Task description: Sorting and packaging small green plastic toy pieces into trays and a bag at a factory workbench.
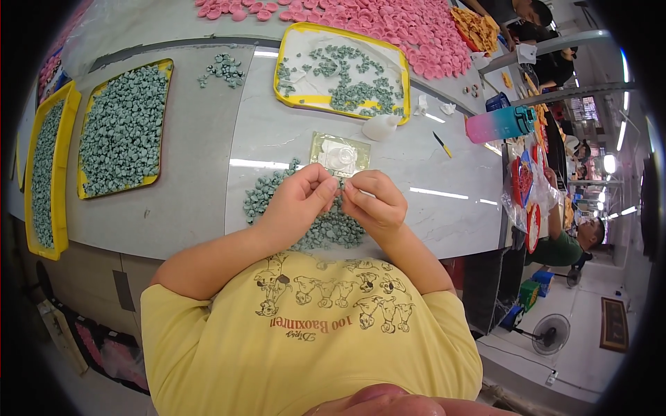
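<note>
Head view, looking down at a grey worktable (pixel 208 173). Left hand (pixel 298 197) and right hand (pixel 371 201) brought together over the near table edge, fingertips touching, both curled nearly closed and pinching one small pale piece (pixel 342 186) between them. Piece mostly hidden by the fingers; long axis and pointing direction not discernible. Only a pale sliver visible, whitish to grey-green, too small for further detail.

Directly beneath the hands: loose heap of small grey-green parts (pixel 316 222), rounded and cap-like, spread on the tabletop and reaching the near edge. Just beyond the hands: flat yellowish square base (pixel 320 147) carrying a clear, rounded fixture (pixel 340 156). White squeeze bottle (pixel 381 127) lying on its side farther back, touching the near rim of a yellow tray.

Containers: yellow tray (pixel 302 100), white-lined, partly filled with scattered grey-green parts; second yellow tray (pixel 83 187) at left, packed full of the same parts; third yellow tray (pixel 59 229) at far left, likewise full. Small loose cluster of grey-green parts (pixel 223 69) between the trays. Mass of pink parts (pixel 388 28) across the far table. Pink-to-teal drink bottle (pixel 499 125) lying at right.
</note>
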Tool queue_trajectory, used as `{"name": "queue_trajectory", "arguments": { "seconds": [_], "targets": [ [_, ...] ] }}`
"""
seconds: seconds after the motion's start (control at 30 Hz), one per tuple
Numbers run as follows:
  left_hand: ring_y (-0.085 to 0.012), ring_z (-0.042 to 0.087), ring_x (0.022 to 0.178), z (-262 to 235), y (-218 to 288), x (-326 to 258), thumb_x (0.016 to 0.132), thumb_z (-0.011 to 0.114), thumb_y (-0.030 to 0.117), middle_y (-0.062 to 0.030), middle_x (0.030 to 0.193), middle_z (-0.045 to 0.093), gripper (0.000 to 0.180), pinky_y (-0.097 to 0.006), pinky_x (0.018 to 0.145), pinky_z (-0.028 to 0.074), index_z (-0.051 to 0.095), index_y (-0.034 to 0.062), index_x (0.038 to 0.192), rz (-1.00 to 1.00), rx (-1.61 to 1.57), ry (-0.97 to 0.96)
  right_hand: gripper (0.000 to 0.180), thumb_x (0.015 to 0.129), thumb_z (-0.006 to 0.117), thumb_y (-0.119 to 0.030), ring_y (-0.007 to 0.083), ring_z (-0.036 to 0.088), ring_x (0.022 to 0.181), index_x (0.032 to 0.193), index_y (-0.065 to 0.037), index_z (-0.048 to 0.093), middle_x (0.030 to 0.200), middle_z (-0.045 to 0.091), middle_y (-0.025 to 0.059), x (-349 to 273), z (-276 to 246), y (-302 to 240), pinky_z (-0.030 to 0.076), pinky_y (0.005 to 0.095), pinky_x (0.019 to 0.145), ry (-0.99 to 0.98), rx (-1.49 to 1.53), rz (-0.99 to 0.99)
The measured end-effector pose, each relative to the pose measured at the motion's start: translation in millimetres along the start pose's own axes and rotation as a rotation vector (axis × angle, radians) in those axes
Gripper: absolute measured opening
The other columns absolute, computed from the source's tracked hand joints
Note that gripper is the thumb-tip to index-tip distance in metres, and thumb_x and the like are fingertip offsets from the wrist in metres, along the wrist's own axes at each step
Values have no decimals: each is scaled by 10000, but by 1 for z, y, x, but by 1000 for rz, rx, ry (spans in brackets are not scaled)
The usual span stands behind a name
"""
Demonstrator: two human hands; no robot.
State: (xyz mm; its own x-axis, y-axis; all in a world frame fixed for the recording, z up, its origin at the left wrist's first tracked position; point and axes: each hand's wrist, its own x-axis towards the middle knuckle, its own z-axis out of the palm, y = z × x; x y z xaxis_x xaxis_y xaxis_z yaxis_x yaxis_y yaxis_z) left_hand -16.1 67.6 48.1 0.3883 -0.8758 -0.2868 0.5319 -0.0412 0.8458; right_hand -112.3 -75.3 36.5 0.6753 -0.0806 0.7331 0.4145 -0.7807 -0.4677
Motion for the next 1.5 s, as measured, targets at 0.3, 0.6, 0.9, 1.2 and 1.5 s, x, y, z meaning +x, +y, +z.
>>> {"name": "queue_trajectory", "arguments": {
  "seconds": [0.3,0.6,0.9,1.2,1.5],
  "targets": [
    [-30,425,653,10,2,-4,937,487,167,33,720,480,146,-176,585,363,487,34,878,146,294,71,228,654,694,62,178,602,693,871,-1,662,831,632,90,0,-18,-13,486,260,573,-44,109,333],
    [-271,530,584,44,19,-17,852,544,162,-127,660,547,173,-357,548,416,519,12,769,270,898,129,91,796,528,-60,250,513,681,878,-97,543,784,543,80,53,-130,-76,445,419,638,176,82,-15],
    [-298,555,630,152,21,-38,840,573,228,-106,662,554,214,-383,566,437,534,52,724,232,1312,-18,59,852,525,-104,60,509,817,856,-136,475,879,493,-67,71,-277,-204,393,267,645,527,509,-646],
    [-295,559,646,250,20,-99,847,567,223,-110,694,579,201,-377,584,438,554,35,778,230,1260,52,127,819,508,-21,55,510,844,900,-119,509,935,498,-62,28,-366,-278,399,254,604,405,646,-681],
    [-241,573,655,329,3,-134,851,574,213,-109,708,587,191,-339,599,443,576,25,817,243,1225,126,178,837,513,-69,78,496,932,1008,-111,541,990,500,-35,-19,-432,-312,401,247,610,571,581,-958]
  ]
}}
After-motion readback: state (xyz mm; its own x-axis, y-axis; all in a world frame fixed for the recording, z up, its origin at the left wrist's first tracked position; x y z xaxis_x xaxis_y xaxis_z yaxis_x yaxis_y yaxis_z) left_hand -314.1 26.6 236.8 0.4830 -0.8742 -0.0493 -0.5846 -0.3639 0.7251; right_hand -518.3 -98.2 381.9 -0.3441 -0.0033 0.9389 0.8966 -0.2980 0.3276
